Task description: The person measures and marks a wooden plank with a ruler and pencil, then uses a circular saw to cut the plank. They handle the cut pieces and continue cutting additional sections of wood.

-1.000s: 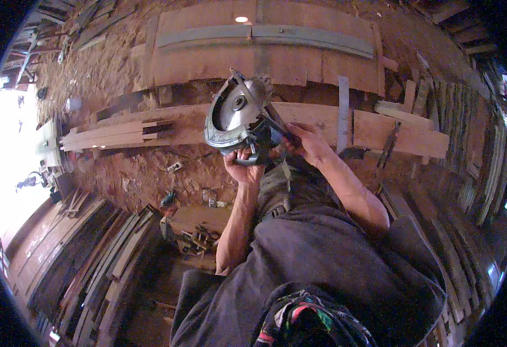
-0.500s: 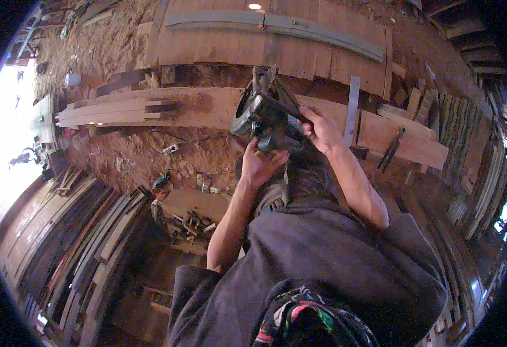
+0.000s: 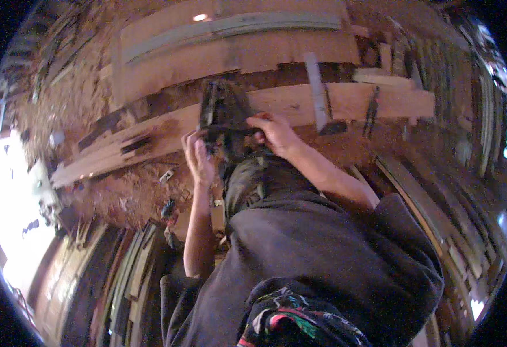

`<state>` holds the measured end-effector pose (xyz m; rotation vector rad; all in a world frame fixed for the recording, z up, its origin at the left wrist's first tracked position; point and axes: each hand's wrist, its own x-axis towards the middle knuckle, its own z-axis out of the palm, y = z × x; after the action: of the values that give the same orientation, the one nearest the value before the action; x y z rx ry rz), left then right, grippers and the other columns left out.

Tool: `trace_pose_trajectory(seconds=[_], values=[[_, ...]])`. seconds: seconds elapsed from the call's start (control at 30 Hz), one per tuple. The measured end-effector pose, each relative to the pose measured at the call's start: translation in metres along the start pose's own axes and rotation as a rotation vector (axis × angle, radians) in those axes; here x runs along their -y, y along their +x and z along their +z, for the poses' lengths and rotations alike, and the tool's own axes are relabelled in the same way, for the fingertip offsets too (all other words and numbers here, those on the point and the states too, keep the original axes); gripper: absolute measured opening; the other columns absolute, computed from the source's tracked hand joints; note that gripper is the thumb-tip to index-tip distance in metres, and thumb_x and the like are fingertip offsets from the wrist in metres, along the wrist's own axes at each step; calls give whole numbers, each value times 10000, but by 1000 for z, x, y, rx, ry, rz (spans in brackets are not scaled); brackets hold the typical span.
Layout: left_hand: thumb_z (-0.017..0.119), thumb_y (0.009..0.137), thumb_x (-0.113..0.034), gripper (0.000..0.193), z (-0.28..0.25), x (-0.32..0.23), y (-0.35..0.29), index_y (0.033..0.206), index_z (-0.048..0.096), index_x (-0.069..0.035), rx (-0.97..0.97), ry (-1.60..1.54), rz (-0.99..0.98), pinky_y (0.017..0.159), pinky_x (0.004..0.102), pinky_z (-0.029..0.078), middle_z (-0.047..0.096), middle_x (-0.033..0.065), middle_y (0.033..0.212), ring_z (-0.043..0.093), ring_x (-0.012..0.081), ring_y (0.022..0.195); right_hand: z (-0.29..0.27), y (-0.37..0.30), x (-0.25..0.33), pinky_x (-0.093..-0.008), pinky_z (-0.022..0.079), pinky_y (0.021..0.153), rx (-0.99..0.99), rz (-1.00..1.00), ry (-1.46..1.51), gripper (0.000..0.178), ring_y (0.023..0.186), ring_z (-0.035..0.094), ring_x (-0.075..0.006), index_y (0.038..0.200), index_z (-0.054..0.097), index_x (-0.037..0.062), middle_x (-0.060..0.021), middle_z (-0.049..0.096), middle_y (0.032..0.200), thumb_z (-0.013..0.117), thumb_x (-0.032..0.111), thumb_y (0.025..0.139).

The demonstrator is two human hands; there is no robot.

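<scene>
square [image 3: 318, 95]: across plank [image 3: 403, 101], right of circular saw [image 3: 227, 107] | strips [image 3: 94, 161]: at plank's left end | panel [image 3: 265, 49]: beyond plank

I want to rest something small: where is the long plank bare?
The long plank looks bare between the saw and metal square, between that and the slim dark tool, and beyond it to the right end. It is crowded at left with wooden strips, and mid-plank around the saw, left hand and right hand.

Dark circular saw [image 3: 228, 107] between both hands [image 3: 277, 135]
</scene>
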<state>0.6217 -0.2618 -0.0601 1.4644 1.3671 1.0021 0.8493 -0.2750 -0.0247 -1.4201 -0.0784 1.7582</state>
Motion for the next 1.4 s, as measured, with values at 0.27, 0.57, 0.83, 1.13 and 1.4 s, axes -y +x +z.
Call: trace_pose_trajectory(seconds=[0.27,0.57,0.83,1.13,1.4], values=[[516,992,-179,214,1,4,6,990,593,21,35,-126,22,901,304,392,520,68,1066,492,177,983,-37,-3,2,-283,460,551,48,-168,-222,223,679,610,-122,1041,642,61,-22,655,869,704,248,936],[591,977,-142,147,1,-30,-6,988,611,4,-113,-78,-69,857,276,406,539,51,1038,488,142,937,-462,62,-4,-491,446,1021,-1125,-625,-1374,665,1214,538,-365,1232,553,59,-183,574,1306,809,445,754],[626,968,-450,433,-33,-52,-12,814,645,-45,8,144,-589,545,263,355,550,-13,632,470,76,591,-479,53,0,-430,475,965,-859,-454,-1537,573,1153,561,-361,1334,474,2,-227,588,1246,715,139,832],[581,955,-560,519,-38,-38,-14,1026,688,-58,221,-761,-1106,697,300,542,706,57,939,684,165,812,-219,-82,10,-410,591,757,-384,-234,-387,272,822,694,-328,1086,503,26,-202,642,950,509,30,814],[651,927,-518,456,-29,-22,-13,904,670,-64,231,-1060,-1335,717,371,547,675,77,851,646,226,796,4,-165,-45,-583,477,1033,237,190,133,353,1208,579,-476,923,448,122,-320,566,1282,463,-67,625]])
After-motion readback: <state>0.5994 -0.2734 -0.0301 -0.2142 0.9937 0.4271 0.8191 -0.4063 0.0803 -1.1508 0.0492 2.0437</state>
